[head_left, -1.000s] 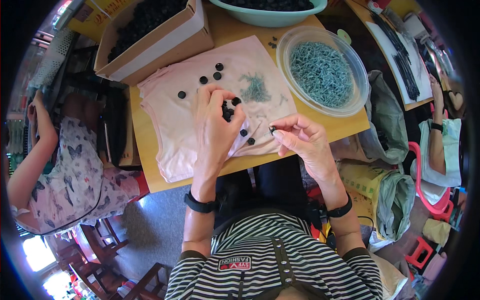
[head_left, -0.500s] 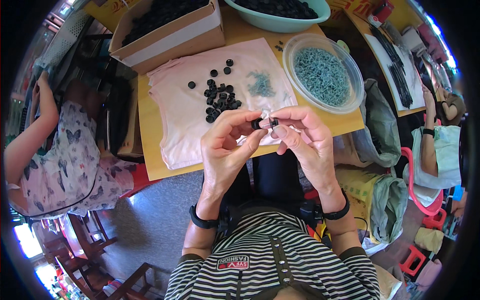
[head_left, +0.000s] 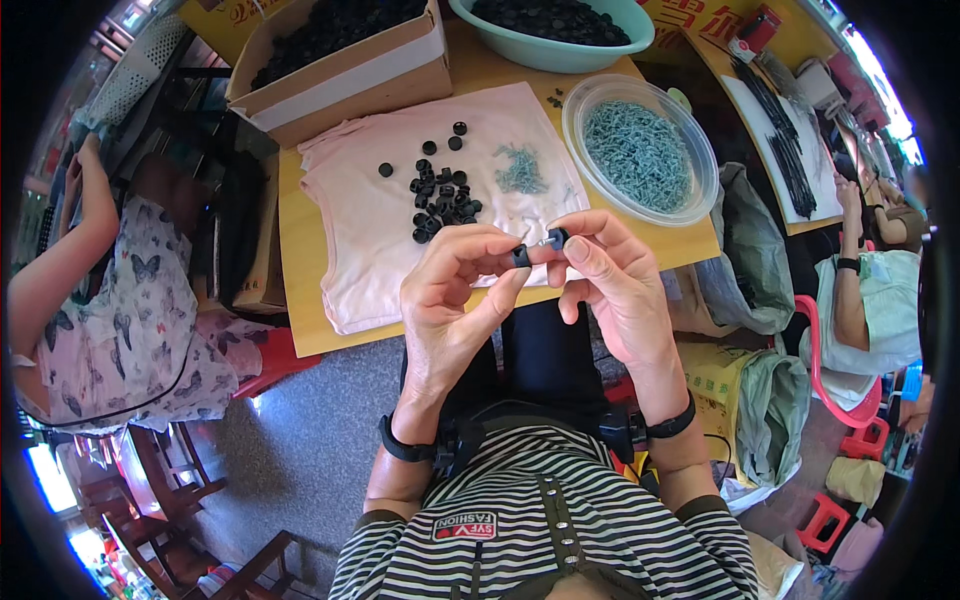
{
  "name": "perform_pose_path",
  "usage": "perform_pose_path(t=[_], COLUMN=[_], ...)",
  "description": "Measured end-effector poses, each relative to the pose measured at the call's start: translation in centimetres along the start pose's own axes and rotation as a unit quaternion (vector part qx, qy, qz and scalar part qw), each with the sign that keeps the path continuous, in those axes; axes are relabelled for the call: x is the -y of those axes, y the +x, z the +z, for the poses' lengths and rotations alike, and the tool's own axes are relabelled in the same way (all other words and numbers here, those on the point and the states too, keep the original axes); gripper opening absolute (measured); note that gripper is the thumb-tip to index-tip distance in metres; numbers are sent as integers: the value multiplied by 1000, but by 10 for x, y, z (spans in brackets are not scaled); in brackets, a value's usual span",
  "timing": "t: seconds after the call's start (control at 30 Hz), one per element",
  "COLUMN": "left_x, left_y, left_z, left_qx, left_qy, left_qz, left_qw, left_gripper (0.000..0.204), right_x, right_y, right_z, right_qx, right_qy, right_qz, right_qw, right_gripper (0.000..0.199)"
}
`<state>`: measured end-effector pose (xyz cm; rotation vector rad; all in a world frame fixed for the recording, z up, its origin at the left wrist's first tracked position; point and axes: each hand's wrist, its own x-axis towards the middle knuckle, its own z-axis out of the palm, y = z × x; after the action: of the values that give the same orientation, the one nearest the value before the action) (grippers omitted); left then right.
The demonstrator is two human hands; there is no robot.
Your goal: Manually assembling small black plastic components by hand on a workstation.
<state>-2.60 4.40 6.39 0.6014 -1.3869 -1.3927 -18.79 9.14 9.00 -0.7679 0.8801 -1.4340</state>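
My left hand [head_left: 455, 285] pinches a small round black plastic cap [head_left: 521, 256] between thumb and forefinger. Facing it, my right hand [head_left: 615, 275] holds another black cap [head_left: 557, 238] with a thin silvery screw [head_left: 543, 242] pointing toward the left hand's cap. Both hands meet just above the near edge of a pale pink cloth [head_left: 380, 290]. Beyond them on the cloth lies a loose cluster of black caps [head_left: 445, 200], with a small heap of bluish-grey screws [head_left: 522, 170] to its right.
A clear round tub [head_left: 708, 195] full of screws stands at the right of the yellow table [head_left: 310, 325]. Farther back are a cardboard box [head_left: 350, 85] and a pale green basin [head_left: 540, 55], both holding black parts. A person in a butterfly-print garment [head_left: 125, 320] sits at the left.
The black cap in my right hand has turned and risen slightly, so the screw between the two pieces now shows. My left hand keeps its pinch, its cap tilted a little differently.
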Motion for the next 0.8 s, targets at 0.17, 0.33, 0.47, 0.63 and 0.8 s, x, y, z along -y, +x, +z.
perform_pose_path(t=[0.17, 0.33, 0.47, 0.63, 0.8], left_x=[-4, -1, -2, -5, -5], left_y=[-2, -2, -1, -4, -6], left_z=[8, 6, 7, 1, 2], left_qx=[-26, -11, -15, -15, -8], left_qy=[-64, -76, -74, -72, -118], left_qz=[-57, -34, -3, -69, -57], left_qw=[996, 996, 997, 995, 991], left_gripper=[23, 25, 26, 25, 25], right_x=[-4, -6, -8, -9, -10], right_y=[4, 7, 9, 10, 9], right_z=[-6, -11, -15, -14, -16], right_qx=[14, 24, 35, 54, 54], right_qy=[64, 127, 138, 174, 209], right_qz=[34, 69, 78, 92, 112], right_qw=[997, 989, 987, 979, 970], right_gripper=[23, 21, 21, 22, 23])
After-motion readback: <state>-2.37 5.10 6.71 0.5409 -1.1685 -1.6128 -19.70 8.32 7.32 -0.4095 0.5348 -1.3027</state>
